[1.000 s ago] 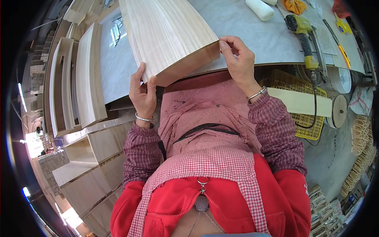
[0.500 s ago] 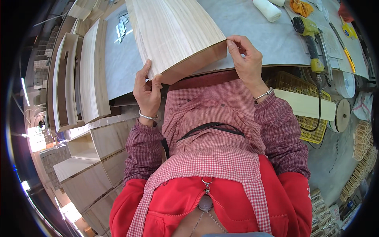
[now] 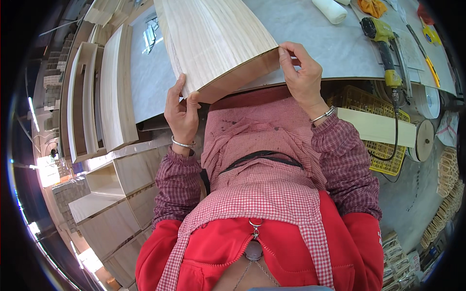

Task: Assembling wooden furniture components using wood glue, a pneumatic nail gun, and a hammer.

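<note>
Wooden box [image 3: 218, 46] overhanging workbench [image 3: 315, 51]. Left hand [image 3: 182, 109] part-curled, thumb and fingers gripping box's near-left corner. Right hand [image 3: 305, 77] pinching box's near-right corner. Nail gun [image 3: 385, 56] right of box. White marks [image 3: 380, 236] on red sleeve [image 3: 357, 233], unreadable.

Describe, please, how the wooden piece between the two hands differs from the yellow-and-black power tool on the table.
The wooden piece has a pale, grained top; the power tool is yellow-green and black.
The wooden piece looks much broader than the power tool.
The left hand and right hand hold the wooden piece at its near corners; no hand touches the power tool.
Both are at the same worktable.
</note>
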A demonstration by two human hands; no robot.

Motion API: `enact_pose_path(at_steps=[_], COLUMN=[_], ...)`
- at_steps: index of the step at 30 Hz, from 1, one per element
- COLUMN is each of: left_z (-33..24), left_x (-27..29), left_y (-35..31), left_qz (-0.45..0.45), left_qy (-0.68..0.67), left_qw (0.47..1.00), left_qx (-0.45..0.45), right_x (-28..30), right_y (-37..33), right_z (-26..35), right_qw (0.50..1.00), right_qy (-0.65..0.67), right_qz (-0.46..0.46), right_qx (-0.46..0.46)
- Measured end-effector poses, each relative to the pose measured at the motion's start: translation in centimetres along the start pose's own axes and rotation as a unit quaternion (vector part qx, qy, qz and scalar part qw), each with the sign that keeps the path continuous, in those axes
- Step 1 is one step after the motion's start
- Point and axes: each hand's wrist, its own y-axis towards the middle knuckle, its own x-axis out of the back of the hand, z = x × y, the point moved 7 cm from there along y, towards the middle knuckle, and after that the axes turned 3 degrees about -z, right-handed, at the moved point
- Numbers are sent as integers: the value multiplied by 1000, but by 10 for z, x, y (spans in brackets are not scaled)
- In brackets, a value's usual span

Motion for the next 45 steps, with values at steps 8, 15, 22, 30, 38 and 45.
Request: enact_pose_path(at_steps=[8, 15, 22, 30, 38, 45], left_z=[-44, -92, -78, -80, -83, -85], left_x=[0, -65, -73, -74, -77, -78], left_y=[13, 24, 24, 25, 25, 25], left_qz=[39, 92, 77, 87, 89, 89], left_qy=[247, 204, 201, 193, 194, 199], left_qw=[958, 903, 899, 906, 907, 909], left_qx=[-141, -367, -382, -366, -362, -356], right_x=[-1, -4, -4, -3, -6, -6], right_y=[-2, -4, -5, -9, -12, -11], right_z=[-1, 0, 0, -4, -9, -6], right_qw=[1000, 1000, 1000, 999, 997, 998], right_qy=[-2, 3, 7, 38, 61, 36], right_qz=[-7, 0, -5, -19, -49, -37], right_qx=[15, 7, 16, 9, 0, 34])
